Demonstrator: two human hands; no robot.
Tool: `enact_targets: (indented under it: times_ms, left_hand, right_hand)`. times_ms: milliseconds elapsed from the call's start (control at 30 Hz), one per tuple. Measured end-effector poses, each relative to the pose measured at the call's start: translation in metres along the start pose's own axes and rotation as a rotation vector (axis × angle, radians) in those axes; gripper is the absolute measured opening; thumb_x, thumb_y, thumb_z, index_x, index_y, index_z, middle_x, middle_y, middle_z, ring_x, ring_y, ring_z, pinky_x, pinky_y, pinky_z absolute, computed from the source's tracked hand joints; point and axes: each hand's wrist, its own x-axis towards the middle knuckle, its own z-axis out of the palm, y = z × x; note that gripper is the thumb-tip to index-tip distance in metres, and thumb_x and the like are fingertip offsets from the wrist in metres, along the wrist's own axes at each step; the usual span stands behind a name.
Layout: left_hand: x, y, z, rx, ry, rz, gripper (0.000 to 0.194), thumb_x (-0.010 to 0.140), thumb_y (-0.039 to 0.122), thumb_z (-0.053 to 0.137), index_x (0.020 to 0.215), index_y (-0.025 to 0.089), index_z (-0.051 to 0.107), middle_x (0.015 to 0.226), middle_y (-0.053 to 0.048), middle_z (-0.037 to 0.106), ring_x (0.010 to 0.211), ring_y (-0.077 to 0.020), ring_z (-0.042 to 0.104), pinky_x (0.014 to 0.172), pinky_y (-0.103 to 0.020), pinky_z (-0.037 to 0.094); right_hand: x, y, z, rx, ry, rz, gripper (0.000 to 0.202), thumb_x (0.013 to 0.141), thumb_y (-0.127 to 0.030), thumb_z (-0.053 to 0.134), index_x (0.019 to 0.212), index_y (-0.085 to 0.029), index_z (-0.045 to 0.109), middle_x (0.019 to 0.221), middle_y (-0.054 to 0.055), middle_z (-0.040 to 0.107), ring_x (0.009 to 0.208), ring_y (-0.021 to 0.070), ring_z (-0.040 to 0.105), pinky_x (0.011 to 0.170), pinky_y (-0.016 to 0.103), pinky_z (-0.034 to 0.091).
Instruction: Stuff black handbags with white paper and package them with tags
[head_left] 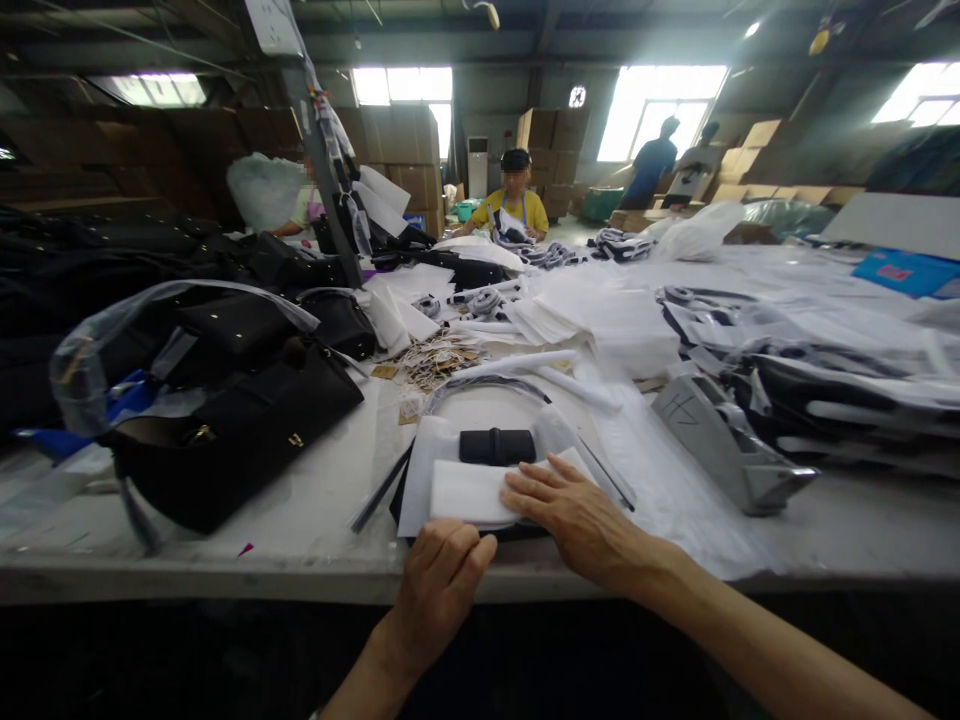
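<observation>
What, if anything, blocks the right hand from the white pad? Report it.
Nothing visible does: the right hand rests on the white pad. The left hand curls by the pad's near edge, and the black piece lies just beyond the pad.

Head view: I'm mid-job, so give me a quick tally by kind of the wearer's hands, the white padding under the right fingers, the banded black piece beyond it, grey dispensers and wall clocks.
Hands: 2 (left hand, right hand)
White padding: 1
Banded black piece: 1
Grey dispenser: 1
Wall clock: 1
Total: 6
</observation>
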Motion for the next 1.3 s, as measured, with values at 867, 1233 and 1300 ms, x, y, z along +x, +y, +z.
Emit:
enact_targets:
  times_ms: [867,1233,1300]
  left_hand:
    - [0.0,-0.037,0.033,0.064,-0.458,-0.081,0.055,0.09,0.028,0.066,0.142,0.026,0.047,0.144,-0.011,0.053,0.132,-0.0275,0.051,0.108,-0.051,0.046]
    - [-0.003,-0.038,0.036,0.096,-0.416,-0.057,0.053,0.091,0.03,0.064,0.141,0.026,0.048,0.144,-0.011,0.054,0.131,-0.0276,0.053,0.107,-0.049,0.047]
    - [-0.003,-0.038,0.035,0.087,-0.411,-0.056,0.054,0.091,0.031,0.065,0.141,0.027,0.047,0.144,-0.01,0.054,0.131,-0.0273,0.053,0.107,-0.049,0.047]
  right_hand:
    - [-0.007,0.011,-0.012,0.074,0.125,0.07,0.039,0.087,-0.03,0.068,0.125,-0.02,0.065,0.133,0.014,0.063,0.128,0.0304,0.055,0.113,0.052,0.036]
    - [-0.003,0.06,-0.024,0.475,0.47,0.728,0.048,0.076,-0.035,0.071,0.122,-0.02,0.065,0.098,0.004,0.071,0.074,0.0173,0.066,0.071,0.031,0.054]
    - [-0.001,0.064,-0.02,0.616,0.51,0.758,0.052,0.072,-0.033,0.073,0.122,-0.02,0.064,0.107,0.006,0.069,0.071,0.015,0.065,0.066,0.029,0.054]
